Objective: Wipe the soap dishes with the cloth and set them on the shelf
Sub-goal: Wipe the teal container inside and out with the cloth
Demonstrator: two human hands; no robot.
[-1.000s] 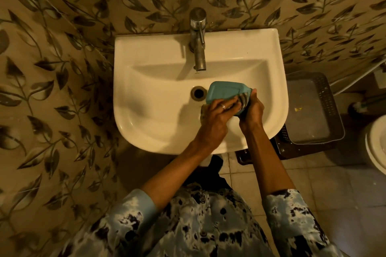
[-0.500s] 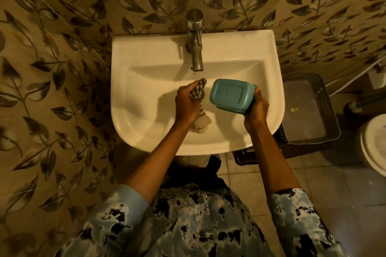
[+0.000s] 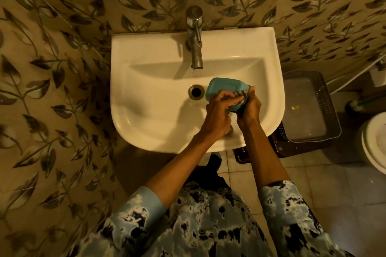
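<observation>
Teal dish (image 3: 223, 87): held over the sink (image 3: 146, 81), just right of the drain.
Right hand (image 3: 249, 108): wrapped round its near end.
Left hand (image 3: 218, 113): fingers curled, pressing cloth (image 3: 240, 96) onto it.
Change: half a second ago hands were apart, now together.

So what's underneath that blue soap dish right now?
The white sink basin lies below the soap dish, which the hands hold above it. Left hand presses the checked cloth on it; right hand grips it. Its underside is hidden.
</observation>
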